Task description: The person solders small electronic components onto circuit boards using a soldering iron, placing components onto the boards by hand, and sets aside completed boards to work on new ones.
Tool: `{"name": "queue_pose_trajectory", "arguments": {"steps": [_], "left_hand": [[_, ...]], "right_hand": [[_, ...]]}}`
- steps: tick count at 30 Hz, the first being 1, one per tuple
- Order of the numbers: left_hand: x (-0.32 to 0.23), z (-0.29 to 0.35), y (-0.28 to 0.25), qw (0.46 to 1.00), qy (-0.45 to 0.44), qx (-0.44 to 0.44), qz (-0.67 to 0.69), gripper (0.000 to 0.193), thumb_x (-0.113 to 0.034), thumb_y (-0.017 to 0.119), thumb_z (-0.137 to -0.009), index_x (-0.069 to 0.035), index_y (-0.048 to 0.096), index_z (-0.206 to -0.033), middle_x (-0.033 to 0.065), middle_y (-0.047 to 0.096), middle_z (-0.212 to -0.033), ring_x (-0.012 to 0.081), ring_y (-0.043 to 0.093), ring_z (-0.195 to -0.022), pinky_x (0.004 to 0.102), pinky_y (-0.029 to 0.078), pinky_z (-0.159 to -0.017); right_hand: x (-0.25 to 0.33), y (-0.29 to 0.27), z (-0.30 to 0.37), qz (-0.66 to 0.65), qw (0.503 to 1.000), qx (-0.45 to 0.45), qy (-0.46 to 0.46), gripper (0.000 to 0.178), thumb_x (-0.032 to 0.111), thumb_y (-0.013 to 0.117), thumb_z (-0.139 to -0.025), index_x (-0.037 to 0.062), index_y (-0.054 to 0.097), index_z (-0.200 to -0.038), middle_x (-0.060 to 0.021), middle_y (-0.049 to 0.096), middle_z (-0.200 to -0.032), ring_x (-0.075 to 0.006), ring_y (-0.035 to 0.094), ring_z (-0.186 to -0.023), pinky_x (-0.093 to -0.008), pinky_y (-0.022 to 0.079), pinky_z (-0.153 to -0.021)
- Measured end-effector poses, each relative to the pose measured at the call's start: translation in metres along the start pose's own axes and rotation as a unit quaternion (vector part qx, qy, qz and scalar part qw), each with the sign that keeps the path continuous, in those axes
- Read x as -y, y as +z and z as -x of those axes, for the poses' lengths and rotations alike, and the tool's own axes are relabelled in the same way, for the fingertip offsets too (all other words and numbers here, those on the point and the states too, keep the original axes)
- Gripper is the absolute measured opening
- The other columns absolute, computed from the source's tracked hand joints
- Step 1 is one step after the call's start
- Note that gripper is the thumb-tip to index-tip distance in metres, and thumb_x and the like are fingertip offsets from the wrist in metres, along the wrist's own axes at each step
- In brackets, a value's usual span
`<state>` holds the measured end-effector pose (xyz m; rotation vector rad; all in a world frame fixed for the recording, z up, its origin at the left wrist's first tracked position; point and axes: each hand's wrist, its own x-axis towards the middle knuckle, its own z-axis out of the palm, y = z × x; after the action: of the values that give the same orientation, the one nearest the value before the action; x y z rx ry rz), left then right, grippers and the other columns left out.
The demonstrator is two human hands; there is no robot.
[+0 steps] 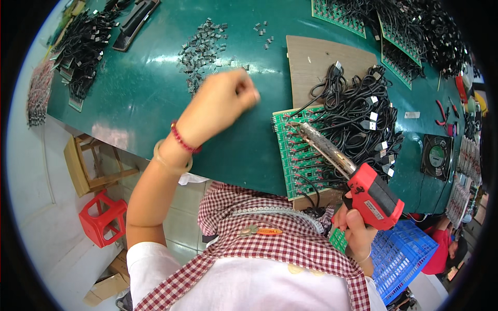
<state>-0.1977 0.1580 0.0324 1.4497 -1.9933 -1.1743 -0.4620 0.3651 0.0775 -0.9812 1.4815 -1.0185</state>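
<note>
The green table (135,90) is the biggest thing here, and the work sits on it. A big heap of black cables (358,111) lies on the right side of the work, with loops and plug ends all mixed up. Next to the heap, on its left, is the group of green circuit boards (285,160), flat and near the person. Some cables run onto the boards.

The red soldering iron (340,158) slants over the boards. Its tip is at their upper left part, but I can't tell if it touches. So the step looks like joining bits to the boards with heat. The next move seems to need a steady tip and a small part set in the right spot.

The left hand (223,103) is up over the table, between the small black parts and the boards. Its arm reaches up from the lower left, and the fingers curl in close to the thumb. It is blurry, so I can't tell if it holds anything. The right hand (358,233) is low down, wrapped around the iron's red handle.

Tiniest of all are the small black parts (207,49), in a loose pile just past the left hand.
</note>
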Motion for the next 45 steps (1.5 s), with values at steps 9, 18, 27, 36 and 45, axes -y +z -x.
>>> {"name": "queue_pose_trajectory", "arguments": {"steps": [9, 18, 27, 36, 45], "left_hand": [[0.005, -0.031, 0.001, 0.927, 0.110, -0.162, -0.321, 0.010, -0.007, 0.059, -0.077, 0.001, 0.053, -0.079, 0.0147, 0.061, -0.076, 0.0336, 0.058, -0.070, 0.0381, 0.046, -0.061], [-0.046, 0.039, 0.010, 0.933, -0.039, 0.050, 0.354, 0.010, -0.008, 0.054, -0.088, -0.001, 0.049, -0.082, 0.0096, 0.061, -0.079, 0.0100, 0.059, -0.060, 0.0209, 0.048, -0.048], [-0.087, 0.105, 0.067, 0.829, -0.060, 0.149, 0.535, 0.007, 0.002, 0.052, -0.089, 0.005, 0.050, -0.095, 0.0121, 0.060, -0.089, 0.0134, 0.064, -0.074, 0.0249, 0.056, -0.063], [-0.094, 0.103, 0.049, 0.899, -0.103, 0.178, 0.387, 0.003, 0.000, 0.057, -0.085, 0.003, 0.056, -0.087, 0.0062, 0.062, -0.073, 0.0101, 0.063, -0.068, 0.0236, 0.054, -0.059], [-0.083, 0.097, 0.053, 0.964, 0.100, 0.102, 0.222, 0.008, 0.003, 0.062, -0.074, -0.001, 0.060, -0.081, 0.0060, 0.060, -0.067, 0.0096, 0.058, -0.056, 0.0233, 0.046, -0.048]], "right_hand": [[0.012, 0.004, -0.006, -0.071, 0.996, -0.032, -0.049, 0.035, 0.020, 0.054, -0.088, -0.0049, 0.043, -0.110, -0.0042, 0.042, -0.053, -0.0098, 0.038, -0.042, -0.0251, 0.036, -0.042], [0.038, 0.018, -0.016, -0.084, 0.994, -0.063, -0.035, 0.032, 0.008, 0.057, -0.083, -0.0011, 0.043, -0.110, -0.0068, 0.049, -0.066, -0.0120, 0.046, -0.050, -0.0265, 0.042, -0.048], [0.059, 0.037, -0.028, -0.030, 0.995, 0.091, 0.006, 0.016, -0.002, 0.060, -0.081, 0.0035, 0.054, -0.095, -0.0020, 0.054, -0.084, -0.0085, 0.052, -0.075, -0.0240, 0.044, -0.066], [0.041, 0.031, -0.024, 0.123, 0.987, 0.093, -0.038, 0.024, -0.001, 0.067, -0.075, 0.0035, 0.059, -0.097, -0.0081, 0.056, -0.091, -0.0178, 0.056, -0.076, -0.0298, 0.044, -0.064], [0.036, 0.034, -0.024, 0.124, 0.988, 0.081, -0.038, 0.024, 0.000, 0.068, -0.074, 0.0041, 0.060, -0.096, -0.0101, 0.056, -0.094, -0.0204, 0.057, -0.079, -0.0318, 0.046, -0.065]]}}
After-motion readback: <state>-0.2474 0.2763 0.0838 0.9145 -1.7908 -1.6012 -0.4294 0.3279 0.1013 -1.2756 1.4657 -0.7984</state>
